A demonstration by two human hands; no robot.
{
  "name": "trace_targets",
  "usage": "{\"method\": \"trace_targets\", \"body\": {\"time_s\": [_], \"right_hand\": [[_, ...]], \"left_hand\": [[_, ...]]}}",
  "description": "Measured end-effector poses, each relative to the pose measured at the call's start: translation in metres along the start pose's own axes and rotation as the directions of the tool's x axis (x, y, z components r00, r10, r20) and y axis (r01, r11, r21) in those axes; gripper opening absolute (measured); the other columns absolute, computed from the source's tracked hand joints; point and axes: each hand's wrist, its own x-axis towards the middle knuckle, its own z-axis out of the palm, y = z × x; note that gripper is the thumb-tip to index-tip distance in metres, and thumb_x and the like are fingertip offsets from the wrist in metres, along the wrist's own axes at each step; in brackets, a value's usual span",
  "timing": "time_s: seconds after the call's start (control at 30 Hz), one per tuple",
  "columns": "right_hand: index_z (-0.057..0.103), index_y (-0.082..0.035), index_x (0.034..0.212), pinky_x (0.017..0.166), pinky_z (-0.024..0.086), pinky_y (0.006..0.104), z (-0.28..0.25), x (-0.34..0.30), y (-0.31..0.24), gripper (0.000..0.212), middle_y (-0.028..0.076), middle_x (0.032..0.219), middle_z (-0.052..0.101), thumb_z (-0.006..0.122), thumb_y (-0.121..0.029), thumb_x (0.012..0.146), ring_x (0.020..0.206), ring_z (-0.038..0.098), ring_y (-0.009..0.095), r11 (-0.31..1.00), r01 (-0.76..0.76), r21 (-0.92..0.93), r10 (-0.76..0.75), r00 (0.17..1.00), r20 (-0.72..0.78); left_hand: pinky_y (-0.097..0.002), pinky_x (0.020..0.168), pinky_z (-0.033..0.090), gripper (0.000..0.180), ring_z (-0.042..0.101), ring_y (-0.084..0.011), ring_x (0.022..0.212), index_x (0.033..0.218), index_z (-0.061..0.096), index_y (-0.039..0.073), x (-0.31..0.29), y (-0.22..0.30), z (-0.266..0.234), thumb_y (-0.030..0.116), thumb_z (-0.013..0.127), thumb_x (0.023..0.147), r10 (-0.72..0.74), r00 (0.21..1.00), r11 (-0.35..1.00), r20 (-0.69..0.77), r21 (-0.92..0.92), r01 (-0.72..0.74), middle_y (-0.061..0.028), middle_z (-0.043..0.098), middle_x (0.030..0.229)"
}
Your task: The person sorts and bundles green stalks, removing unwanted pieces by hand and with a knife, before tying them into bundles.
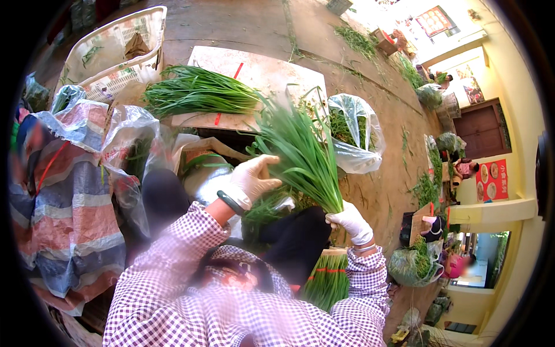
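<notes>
Two gloved hands on one bunch of chives (300, 156): your right hand (351, 222) clamps its base, left hand (251, 179) fingers curl against leaves; one finished pile (196, 92) lies beyond your fingertips, more remains below.

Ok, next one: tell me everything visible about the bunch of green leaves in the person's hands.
The bunch of green leaves is a thick sheaf of long, flat, narrow blades, fresh and bright green, like chives or garlic leaves. It stands roughly upright, pinched narrow at the bottom and fanning wide at the top. The right hand, in a white glove, grips its base; the gloved left hand touches its side with spread fingers. Behind it sit a clear plastic bag and a pale board.
</notes>
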Motion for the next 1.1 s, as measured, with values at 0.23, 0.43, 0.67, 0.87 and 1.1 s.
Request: {"method": "trace_targets", "body": {"time_s": [0.23,0.43,0.67,0.87,1.1], "right_hand": [[0.061,-0.006,0.100,0.058,0.050,0.0312,0.016,-0.010,0.013,0.019,0.009,0.078,0.065,0.065,-0.016,0.084,0.063,0.063,0.021,0.915,0.191,-0.356,-0.269,0.945,-0.186],[0.061,-0.010,0.101,0.062,0.051,0.0421,0.027,-0.023,0.011,0.018,0.018,0.079,0.065,0.063,-0.021,0.088,0.074,0.065,0.037,0.578,0.153,-0.801,-0.591,0.755,-0.283],[0.063,-0.012,0.099,0.061,0.051,0.0400,-0.002,-0.042,0.049,0.020,0.013,0.078,0.066,0.066,-0.011,0.079,0.068,0.065,0.033,0.448,0.092,-0.889,-0.695,0.661,-0.282],[0.062,-0.011,0.100,0.062,0.052,0.0393,-0.010,-0.041,0.057,0.020,0.012,0.080,0.066,0.066,-0.011,0.080,0.070,0.065,0.032,0.381,0.042,-0.924,-0.706,0.659,-0.261],[0.061,-0.010,0.101,0.062,0.051,0.0397,-0.010,-0.039,0.062,0.022,0.012,0.082,0.065,0.065,-0.009,0.079,0.070,0.064,0.032,0.317,0.039,-0.948,-0.709,0.674,-0.209]], "left_hand": [[-0.0348,0.071,0.051,0.015,0.063,-0.0272,0.077,0.092,0.068,0.006,-0.002,-0.032,0.010,0.017,0.071,0.081,0.236,0.969,0.916,0.069,0.318,-0.245,-0.0095,0.064,0.082],[-0.0361,0.074,0.052,0.022,0.066,-0.0293,0.085,0.100,0.071,0.010,-0.013,-0.044,-0.002,0.019,0.072,0.081,0.018,0.990,0.847,0.143,0.524,-0.091,-0.0110,0.070,0.092],[-0.0421,0.069,0.050,0.033,0.065,-0.0307,0.075,0.094,0.072,0.009,-0.012,-0.042,-0.036,0.039,0.064,0.085,-0.285,0.902,0.722,0.324,0.692,-0.020,-0.0125,0.069,0.085],[-0.0397,0.065,0.049,0.030,0.064,-0.0269,0.071,0.085,0.071,0.008,-0.034,-0.018,-0.023,0.038,0.068,0.081,-0.319,0.816,0.743,0.482,0.662,-0.101,-0.0100,0.067,0.077],[-0.0324,0.057,0.044,0.029,0.055,-0.0216,0.063,0.086,0.059,0.006,-0.038,0.014,-0.003,0.021,0.080,0.073,0.246,0.961,0.894,0.127,0.353,-0.275,-0.0064,0.054,0.075]]}}
